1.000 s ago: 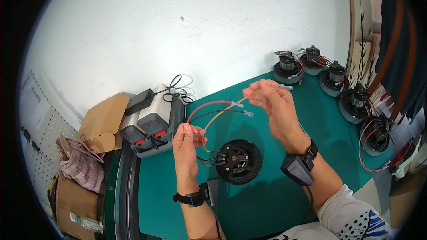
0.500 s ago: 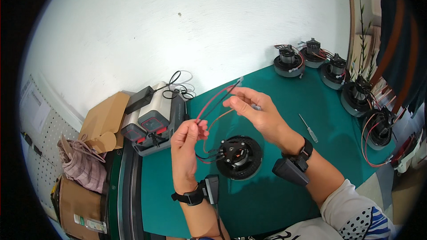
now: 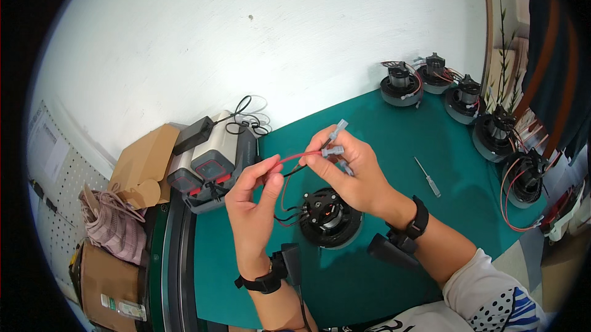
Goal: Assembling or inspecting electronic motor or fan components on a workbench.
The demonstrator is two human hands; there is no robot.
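Observation:
A black round motor sits on the green mat below my hands, with several wires coming from its left side. My left hand pinches the red wire and a black wire between thumb and fingertips. The fingers of my right hand close on the same wires near their ends, just right of the left hand. Pale translucent wire connectors stick out around the right fingers. A brown wire loops down behind the hands to the motor. Both wrists wear black straps with small black boxes.
Several similar motors with wires line the mat's far right edge. A small screwdriver lies right of my right hand. At left stand a grey-and-beige power unit, a cardboard box and a pink cloth bundle.
The right hand has closed on the wire ends, and the wires have dropped lower between the hands. My left hand has shifted slightly left. The motor has stayed in place.

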